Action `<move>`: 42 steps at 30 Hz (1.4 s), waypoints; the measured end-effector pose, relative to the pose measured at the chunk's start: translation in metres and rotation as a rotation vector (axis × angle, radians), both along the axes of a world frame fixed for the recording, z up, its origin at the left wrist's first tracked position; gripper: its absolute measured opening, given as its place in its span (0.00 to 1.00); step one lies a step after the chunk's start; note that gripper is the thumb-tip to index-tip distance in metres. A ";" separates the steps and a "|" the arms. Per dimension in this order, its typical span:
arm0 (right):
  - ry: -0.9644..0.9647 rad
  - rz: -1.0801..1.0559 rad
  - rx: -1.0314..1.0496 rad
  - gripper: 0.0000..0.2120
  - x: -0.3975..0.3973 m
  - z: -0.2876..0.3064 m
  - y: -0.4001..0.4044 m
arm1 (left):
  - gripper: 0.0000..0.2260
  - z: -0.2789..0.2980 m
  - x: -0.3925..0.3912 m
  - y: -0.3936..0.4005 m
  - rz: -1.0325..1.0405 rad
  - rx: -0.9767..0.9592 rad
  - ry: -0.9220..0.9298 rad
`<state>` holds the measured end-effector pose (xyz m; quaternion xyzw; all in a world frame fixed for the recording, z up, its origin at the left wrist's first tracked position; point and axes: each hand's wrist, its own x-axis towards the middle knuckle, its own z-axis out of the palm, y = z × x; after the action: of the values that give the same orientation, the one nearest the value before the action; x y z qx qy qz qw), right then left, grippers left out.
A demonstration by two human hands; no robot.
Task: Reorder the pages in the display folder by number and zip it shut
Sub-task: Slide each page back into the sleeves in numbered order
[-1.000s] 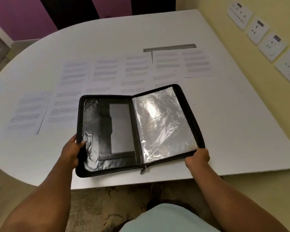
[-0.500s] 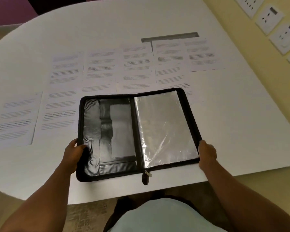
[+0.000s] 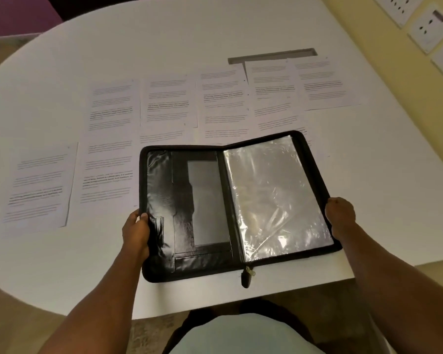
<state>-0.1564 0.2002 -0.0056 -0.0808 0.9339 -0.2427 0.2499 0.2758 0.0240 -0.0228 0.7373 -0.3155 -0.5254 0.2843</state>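
Note:
A black zip display folder (image 3: pixel 184 200) lies open near the table's front edge, its clear plastic sleeves (image 3: pixel 274 195) showing on the right half and a pocket panel on the left. My left hand (image 3: pixel 136 231) grips the folder's left edge, thumb on the inner cover. My right hand (image 3: pixel 340 213) holds the right edge. The zip pull (image 3: pixel 247 274) hangs at the bottom of the spine. Several printed pages (image 3: pixel 169 103) lie spread in rows on the table beyond the folder, some tucked partly under its far edge.
The white rounded table (image 3: pixel 368 175) ends close to my body. A grey slot (image 3: pixel 271 54) is cut into its top behind the pages. Wall sockets (image 3: pixel 430 24) line the yellow wall on the right. One page (image 3: pixel 39 185) lies apart at the left.
The folder has been lowered from a tilted hold and now lies flatter and closer to the table's front edge. My right hand has slid from the bottom corner up the right edge.

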 end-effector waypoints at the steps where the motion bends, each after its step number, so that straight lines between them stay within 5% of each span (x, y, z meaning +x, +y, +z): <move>1: 0.015 0.031 0.022 0.14 -0.003 0.001 0.001 | 0.13 0.000 0.003 0.002 0.005 0.012 0.010; 15: 0.079 0.334 0.429 0.11 0.010 -0.006 0.033 | 0.13 -0.021 0.026 0.036 0.030 0.074 0.017; 19: 0.085 0.117 0.217 0.14 0.012 -0.018 0.038 | 0.12 -0.024 0.022 0.042 0.010 0.060 -0.104; 22: 0.075 -0.022 0.061 0.16 0.015 -0.018 0.035 | 0.16 -0.016 0.014 0.040 -0.148 0.008 -0.377; 28: 0.430 0.635 -0.041 0.26 0.035 -0.021 0.011 | 0.29 -0.003 -0.008 0.034 -0.725 -0.223 -0.974; 34: 0.374 1.072 0.104 0.37 0.059 -0.037 -0.028 | 0.32 -0.013 -0.036 0.037 -1.113 -0.254 -1.015; 42: 0.366 1.146 0.207 0.37 0.063 -0.050 -0.027 | 0.33 -0.019 -0.041 0.036 -1.113 -0.173 -0.977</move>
<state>-0.0929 0.1734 -0.0557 -0.5860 0.7884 0.0401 0.1830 0.2350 0.0599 -0.0413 0.5929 -0.7730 -0.1775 -0.1394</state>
